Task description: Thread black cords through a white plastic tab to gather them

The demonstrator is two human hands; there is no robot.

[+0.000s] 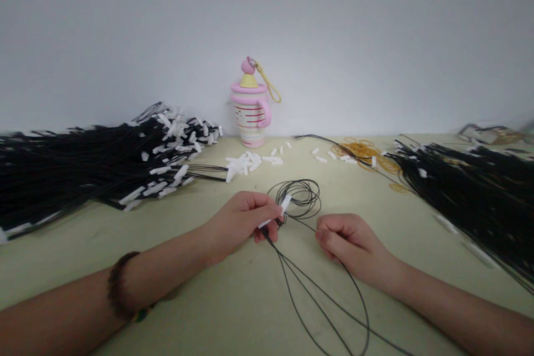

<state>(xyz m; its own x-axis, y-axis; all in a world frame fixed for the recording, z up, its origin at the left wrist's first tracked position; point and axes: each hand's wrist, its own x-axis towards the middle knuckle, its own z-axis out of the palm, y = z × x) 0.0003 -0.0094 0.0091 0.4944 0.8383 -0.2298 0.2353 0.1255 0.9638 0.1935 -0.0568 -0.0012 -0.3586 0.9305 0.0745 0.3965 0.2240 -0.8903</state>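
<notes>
My left hand point(254, 216) pinches a thin white strip point(286, 204) together with several black wires. Beyond the fingertips, a loose coil of black wire point(303, 196) loops out over the table. Loose wire ends point(308, 283) run down from the same grip toward the near edge of the view. Just to the right, my right hand point(346, 240) is closed with thumb against fingers on a single black wire point(303, 224). That wire stretches between the two hands, then curves down below the right one.
Large bundles of black wires with white tips point(83, 161) lie left; another black wire bundle point(471, 194) lies right. White pieces point(246, 162) are scattered before a pink-lidded cup point(251, 114). Yellow rubber bands point(362, 150) lie back right. A pale wall point(354, 39) rises behind the table point(200, 300).
</notes>
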